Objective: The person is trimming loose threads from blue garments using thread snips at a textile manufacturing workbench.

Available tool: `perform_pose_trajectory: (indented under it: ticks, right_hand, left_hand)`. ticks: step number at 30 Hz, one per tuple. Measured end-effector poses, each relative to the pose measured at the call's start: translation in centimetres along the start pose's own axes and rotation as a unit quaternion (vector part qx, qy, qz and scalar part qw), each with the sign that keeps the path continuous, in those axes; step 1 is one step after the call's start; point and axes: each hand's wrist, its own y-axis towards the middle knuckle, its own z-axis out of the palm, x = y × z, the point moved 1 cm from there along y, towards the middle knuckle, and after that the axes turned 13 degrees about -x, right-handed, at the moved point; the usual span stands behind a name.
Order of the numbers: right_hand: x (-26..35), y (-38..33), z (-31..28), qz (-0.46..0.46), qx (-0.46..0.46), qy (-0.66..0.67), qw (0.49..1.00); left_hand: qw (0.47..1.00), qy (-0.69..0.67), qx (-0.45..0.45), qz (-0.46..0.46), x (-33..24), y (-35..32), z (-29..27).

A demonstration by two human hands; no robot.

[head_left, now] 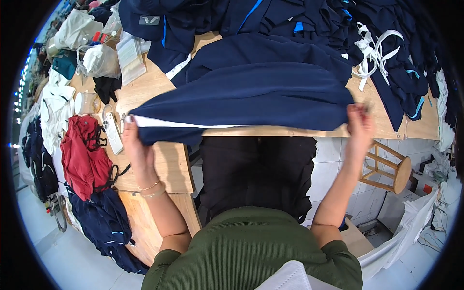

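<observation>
A long navy garment piece is stretched sideways over the table's front edge, a white stripe running along its lower left side. Its left end is pinched by my left hand, the thumb lying on top by the stripe. At the other end, my right hand grips the right edge of the cloth; its fingertips are slightly blurred. The fingers beneath the fabric are hidden at both ends. More navy cloth lies directly behind the stretched piece on the wooden table.
Navy garments are heaped along the back, with white ties at the right. On the left are a red bag, a phone, a plastic jar and plastic bags. A wooden stool stands below right.
</observation>
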Motion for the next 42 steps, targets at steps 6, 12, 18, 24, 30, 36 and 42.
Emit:
perform_pose_trajectory:
  ticks: [6,12,18,24,30,36,42]
  right_hand:
    - [1.9,7.1,1.2,-0.14,-0.017,0.079,0.987]
    - [-4.9,9.9,5.0,-0.056,0.029,0.082,0.995]
    - [-4.6,8.8,4.2,-0.034,0.014,0.077,0.996]
    - [-6.4,10.1,3.2,-0.085,0.04,0.05,0.994]
    - [-0.2,5.3,4.9,-0.232,0.007,-0.052,0.971]
    - [6.5,-4.4,11.2,-0.177,0.316,0.104,0.926]
    - [7.1,-6.2,13.2,-0.198,0.327,0.099,0.919]
  left_hand:
    - [0.991,0.084,0.084,0.054,-2.8,2.1,2.7]
    - [0.992,0.072,0.102,-0.021,4.6,4.7,3.9]
    - [0.993,0.043,0.1,-0.041,4.3,3.6,4.2]
    - [0.993,-0.019,0.095,-0.064,3.5,2.7,4.1]
    - [0.986,-0.037,0.146,-0.074,1.8,-2.0,8.2]
    - [0.958,-0.032,0.282,-0.044,1.5,-6.3,12.8]
    - [0.92,0.049,0.385,-0.054,1.0,-8.5,16.3]
